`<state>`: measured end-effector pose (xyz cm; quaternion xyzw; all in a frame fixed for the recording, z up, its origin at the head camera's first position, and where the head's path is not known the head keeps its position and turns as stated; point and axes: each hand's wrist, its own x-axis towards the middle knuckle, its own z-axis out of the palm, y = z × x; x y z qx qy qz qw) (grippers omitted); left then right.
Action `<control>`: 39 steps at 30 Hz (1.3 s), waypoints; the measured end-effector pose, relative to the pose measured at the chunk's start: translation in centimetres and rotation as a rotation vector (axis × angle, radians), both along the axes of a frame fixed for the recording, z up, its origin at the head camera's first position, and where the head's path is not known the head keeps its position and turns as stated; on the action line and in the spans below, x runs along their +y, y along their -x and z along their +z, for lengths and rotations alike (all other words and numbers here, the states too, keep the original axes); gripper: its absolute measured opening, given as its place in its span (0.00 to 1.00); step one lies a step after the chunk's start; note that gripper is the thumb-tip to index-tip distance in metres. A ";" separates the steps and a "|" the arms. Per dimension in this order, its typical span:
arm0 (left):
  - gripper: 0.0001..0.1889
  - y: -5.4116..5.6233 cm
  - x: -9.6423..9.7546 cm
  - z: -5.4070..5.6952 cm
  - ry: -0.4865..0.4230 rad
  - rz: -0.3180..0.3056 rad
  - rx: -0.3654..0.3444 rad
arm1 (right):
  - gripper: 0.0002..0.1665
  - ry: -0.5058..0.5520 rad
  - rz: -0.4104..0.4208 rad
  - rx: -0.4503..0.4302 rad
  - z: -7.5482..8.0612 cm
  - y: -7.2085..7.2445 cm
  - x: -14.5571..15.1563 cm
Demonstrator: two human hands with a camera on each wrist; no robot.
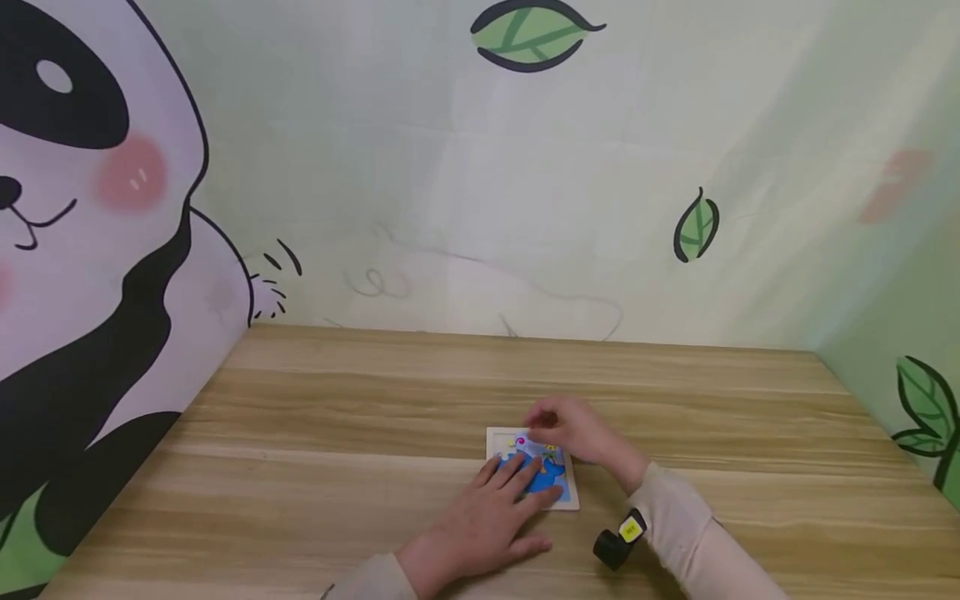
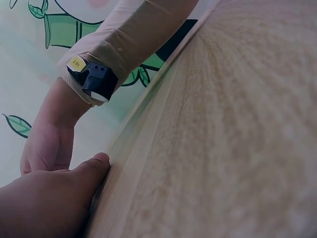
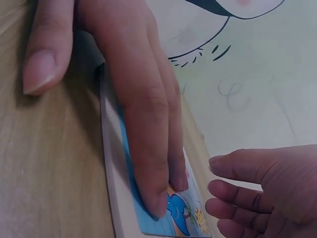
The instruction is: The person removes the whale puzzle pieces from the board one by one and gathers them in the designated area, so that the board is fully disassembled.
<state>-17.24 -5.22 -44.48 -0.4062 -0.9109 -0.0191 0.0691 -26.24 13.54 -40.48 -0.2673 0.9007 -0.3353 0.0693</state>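
Note:
A small picture puzzle (image 1: 572, 498) in a pale frame lies flat on the table, with a blue figure and yellow and pink details. My left hand (image 1: 487, 521) rests palm down over its lower left part, fingers spread and fairly straight across the picture. My right hand (image 1: 577, 429) hovers at the puzzle's upper right corner. In the right wrist view that same right hand (image 3: 247, 191) has loosely bent fingers, thumb apart from them, and nothing between. Part of the picture is hidden under my left fingers (image 3: 148, 124).
The wood-grain table (image 1: 300, 467) spreads around the puzzle. A back wall (image 1: 420, 167) with leaf drawings rises behind it, and a painted panda (image 1: 150, 83) covers the left side. A black wrist camera (image 1: 617, 546) sits on the right sleeve.

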 end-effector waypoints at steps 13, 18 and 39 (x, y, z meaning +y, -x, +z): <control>0.31 0.3 0.2 -0.1 -0.011 -0.017 -0.037 | 0.08 -0.088 0.056 0.035 0.1 0.2 -0.8; 0.31 0.3 0.2 -0.2 -0.006 -0.015 -0.014 | 0.09 -0.116 0.093 0.029 0.0 0.5 -1.1; 0.30 0.3 0.1 -0.2 -0.014 -0.006 -0.053 | 0.06 -0.192 0.167 0.072 0.4 0.4 -1.6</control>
